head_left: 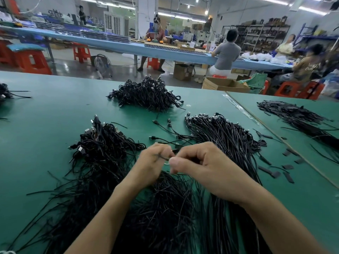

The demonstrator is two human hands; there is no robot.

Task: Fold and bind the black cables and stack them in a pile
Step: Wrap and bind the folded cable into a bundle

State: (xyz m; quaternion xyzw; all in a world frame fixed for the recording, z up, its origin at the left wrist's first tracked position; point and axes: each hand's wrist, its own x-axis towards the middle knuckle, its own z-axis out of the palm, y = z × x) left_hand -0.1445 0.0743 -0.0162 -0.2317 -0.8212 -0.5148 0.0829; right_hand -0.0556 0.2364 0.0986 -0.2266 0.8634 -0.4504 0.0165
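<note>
My left hand (153, 163) and right hand (203, 167) meet above the green table (36, 136), both with fingers curled, pinching one thin black cable (165, 158) between them. Loose cables (227, 138) lie just to the right, a tangled heap (102, 143) to my left, and a pile of bundled cables (145, 94) sits farther back on the table

Only the person's two arms show. The left hand (152, 162) and the right hand (201, 165) are bare, and so are both wrists. The left forearm (110, 208) is bare down to the lower edge of the view, and the right forearm (266, 213) is bare down to the lower right corner. Both forearms are slim and smooth. The right hand's thumb (173, 160) has a broad tip, blurred here.
</note>
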